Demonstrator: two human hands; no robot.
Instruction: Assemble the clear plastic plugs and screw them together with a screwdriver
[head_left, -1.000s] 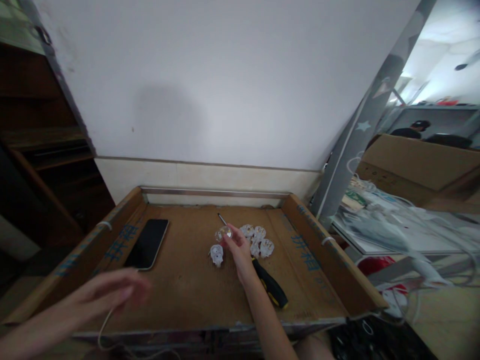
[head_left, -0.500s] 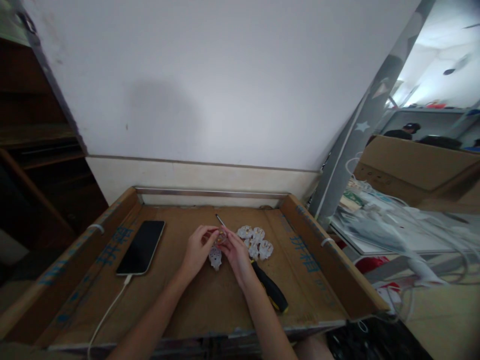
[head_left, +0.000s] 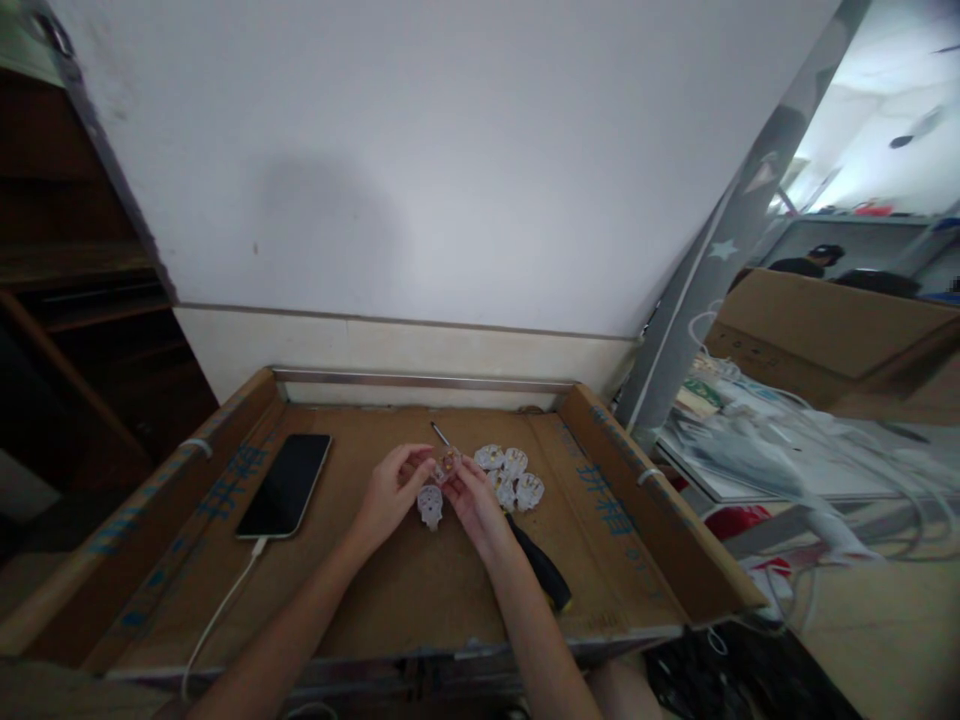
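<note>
Above the middle of the cardboard, a small clear plastic socket-like piece (head_left: 449, 461) with copper-coloured metal inside is held between both hands. My right hand (head_left: 475, 500) pinches its right side. Thumb and forefinger of my left hand (head_left: 399, 485) close on its left edge, the other fingers curled. Just below lies a clear plastic shell (head_left: 430, 506) with a narrow lower end. Several similar clear pieces (head_left: 516, 462) with brass-coloured bits are clustered right of my right hand. Behind the held piece, a thin metal shaft (head_left: 440, 433) points up and left.
A tool with a black and yellow handle (head_left: 546, 570) lies beside my right forearm. A phone (head_left: 286, 487) with a white cable (head_left: 225, 605) is at left. Raised cardboard sides (head_left: 652, 500) border the work surface. Beyond, at right, are bags, a cardboard box (head_left: 832, 325) and a person (head_left: 810, 262).
The held piece has tilted and moved slightly up and right between my fingers. My left hand has shifted a little, showing more of the shell below. The camera view has moved slightly.
</note>
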